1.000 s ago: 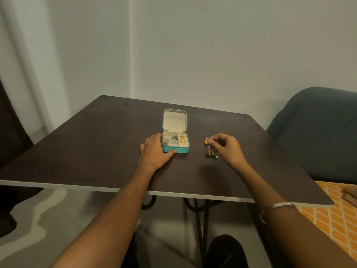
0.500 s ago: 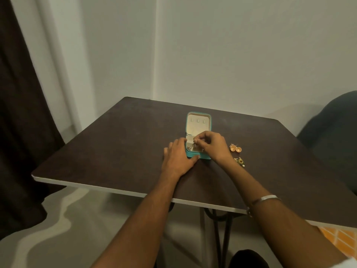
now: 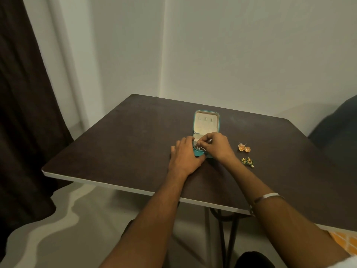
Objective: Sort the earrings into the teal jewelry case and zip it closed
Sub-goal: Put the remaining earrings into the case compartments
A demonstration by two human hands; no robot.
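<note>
The teal jewelry case (image 3: 206, 122) lies open in the middle of the dark table (image 3: 119, 144), its cream-lined lid tipped back. My left hand (image 3: 185, 154) rests against the case's front-left corner, fingers relaxed. My right hand (image 3: 215, 147) hovers over the tray with curled fingertips pinching a small earring above a compartment. The tray's contents are mostly hidden by both hands. To the right on the table lie a pair of round orange-gold earrings (image 3: 244, 147) and a pair of green-and-gold earrings (image 3: 247, 162).
A dark curtain (image 3: 23, 113) hangs at the left. A dark chair back (image 3: 336, 128) stands beyond the table's right side. The table's near edge (image 3: 135, 189) has a pale trim, with metal legs (image 3: 222, 229) below.
My right hand carried an earring from the table's right side to over the case tray. My head turned left, shifting the scene rightward. My left hand stayed at the case.
</note>
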